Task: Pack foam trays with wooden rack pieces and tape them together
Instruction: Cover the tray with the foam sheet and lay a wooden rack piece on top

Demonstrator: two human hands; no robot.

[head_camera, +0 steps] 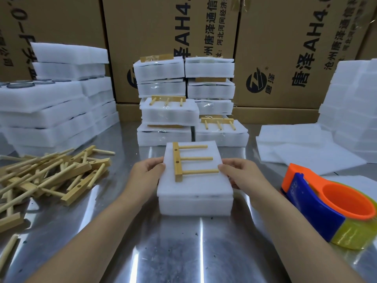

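A white foam tray stack (195, 199) lies on the steel table in front of me, its thin foam lid on top. On the lid rests a wooden rack piece (184, 163), a bar with three dowels pointing right. My left hand (148, 170) grips the stack's left edge, thumb on top. My right hand (237, 172) grips the right edge, thumb near the lowest dowel's tip. A tape dispenser (326, 209), orange and blue with yellowish tape, sits to the right, untouched.
Loose wooden rack pieces (51, 176) are heaped at the left. Taped foam packs (187, 103) stand stacked behind the tray. Foam trays (57, 111) pile at the far left, foam sheets (306, 148) at the right. Cardboard boxes (265, 37) wall the back.
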